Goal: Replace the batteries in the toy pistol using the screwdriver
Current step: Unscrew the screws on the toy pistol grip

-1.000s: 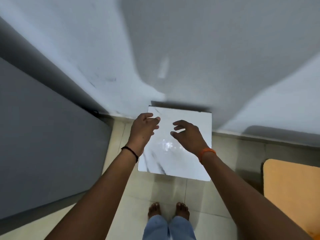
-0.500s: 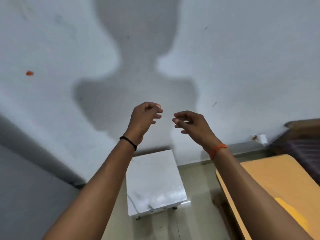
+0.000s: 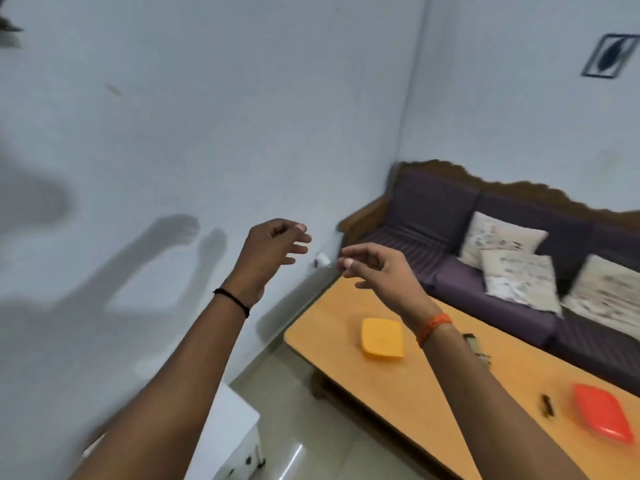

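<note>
My left hand (image 3: 273,252) and my right hand (image 3: 375,271) are raised in the air in front of me, a short gap between them, fingers loosely curled and holding nothing. Below and to the right stretches a long orange wooden table (image 3: 332,327). On it lie a yellow lid-like tray (image 3: 382,337), a red tray (image 3: 602,412), a small dark object (image 3: 547,405) and a blurred item (image 3: 479,349) partly hidden behind my right forearm. I cannot tell which of these is the toy pistol or the screwdriver.
A purple sofa (image 3: 450,216) with patterned cushions (image 3: 502,240) stands behind the table along the right wall. A white marble-topped stool (image 3: 228,424) sits on the floor at the lower left. A pale wall (image 3: 207,116) fills the left and the top.
The view has swung up and to the right, from the white stool to the orange table and sofa. Both hands stay raised, close together and holding nothing.
</note>
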